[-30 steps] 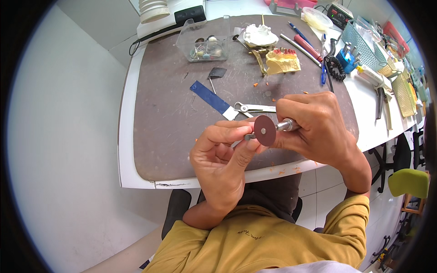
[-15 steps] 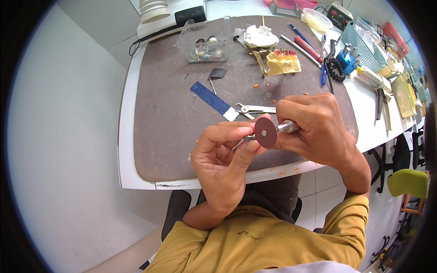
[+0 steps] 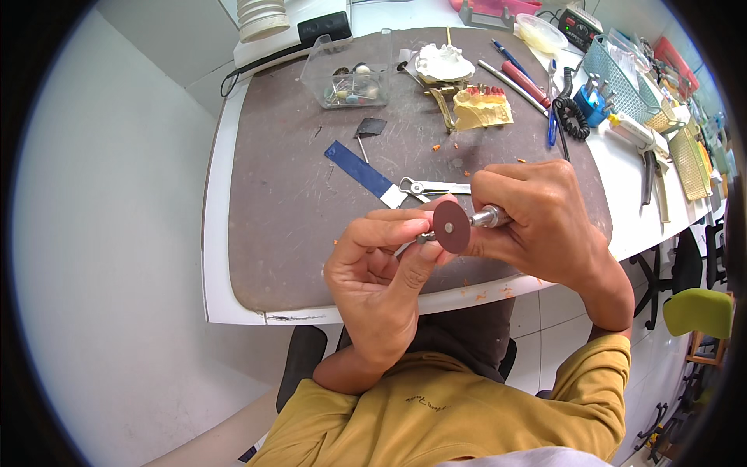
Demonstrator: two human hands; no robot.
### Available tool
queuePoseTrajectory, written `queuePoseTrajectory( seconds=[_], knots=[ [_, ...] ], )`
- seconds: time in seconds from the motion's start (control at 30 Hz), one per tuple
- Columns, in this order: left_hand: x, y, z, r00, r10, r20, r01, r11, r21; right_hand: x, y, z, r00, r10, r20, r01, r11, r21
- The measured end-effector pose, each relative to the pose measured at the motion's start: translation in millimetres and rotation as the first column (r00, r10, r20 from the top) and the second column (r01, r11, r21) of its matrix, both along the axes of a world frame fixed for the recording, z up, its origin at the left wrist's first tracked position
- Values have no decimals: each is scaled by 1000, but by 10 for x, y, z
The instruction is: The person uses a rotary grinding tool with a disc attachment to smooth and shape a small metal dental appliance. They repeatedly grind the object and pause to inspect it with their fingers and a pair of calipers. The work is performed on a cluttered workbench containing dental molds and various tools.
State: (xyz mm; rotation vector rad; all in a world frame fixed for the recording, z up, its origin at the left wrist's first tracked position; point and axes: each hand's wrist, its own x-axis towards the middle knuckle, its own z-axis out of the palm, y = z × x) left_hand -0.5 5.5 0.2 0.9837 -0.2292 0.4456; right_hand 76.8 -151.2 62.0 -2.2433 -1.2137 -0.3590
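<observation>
While the left hand (image 3: 380,272) pinched a seemingly metal piece (image 3: 425,237), the right hand (image 3: 541,222) gripped a handpiece (image 3: 490,217); both were mid-frame.

Room leftward over mat (image 3: 272,218), dividers (image 3: 437,187) ahead, plastic box (image 3: 316,78) beyond

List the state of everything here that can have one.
Left hand, pinching small metal piece
Right hand, gripping handpiece
Brown disc, fitted to handpiece; spinning or not, unclear
Clear box, holding small bits; lid unclear
Hinged metal tool, legs apart, ends hidden
Yellow dental model, red along teeth
Blue-and-white strip, lying flat
</observation>
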Motion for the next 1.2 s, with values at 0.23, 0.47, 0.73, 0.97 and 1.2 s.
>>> queuePoseTrajectory(
  seconds=[0.23,0.47,0.73,0.97,1.2],
  knots=[
    [12,-11,8,1000,-19,7,19,1000,-10,-2,19,-11,999,-12,30,11,999,32],
    [35,-38,8,998,-8,57,15,991,-135,-13,11,12,999,-37,18,37,999,-7],
    [26,-32,16,999,-5,40,10,994,-112,-12,22,8,1000,-15,-6,15,1000,12],
    [31,-31,11,1000,-7,28,10,995,-101,-18,15,27,1000,-18,-1,18,1000,5],
    [20,-17,0,1000,2,23,-2,1000,1,-23,21,24,1000,-17,1,17,1000,8]
  ],
)
